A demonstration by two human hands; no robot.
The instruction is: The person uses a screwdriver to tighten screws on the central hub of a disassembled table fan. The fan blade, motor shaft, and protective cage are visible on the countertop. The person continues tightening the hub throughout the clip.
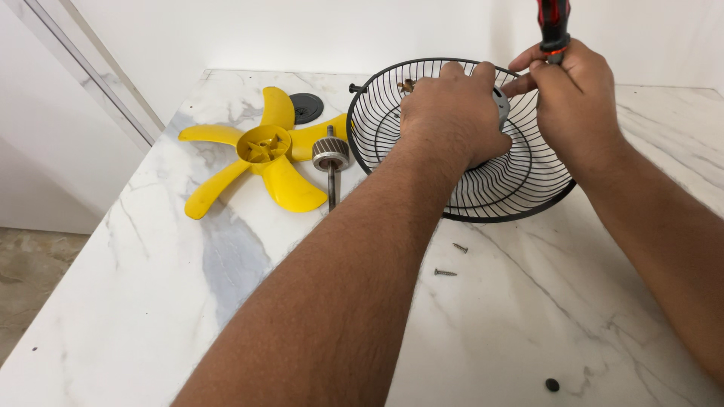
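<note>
White marbled counter (528, 332) against white walls | left hand (452, 113) fingers curled down, gripping grey motor part (501, 105) inside black wire fan guard (528, 181) | right hand (577, 102) fingers closed round red-black screwdriver (553, 26), upright | two loose screws (449, 260) just below guard | rotor shaft (331, 162), yellow fan blade (260, 151) left.
</note>
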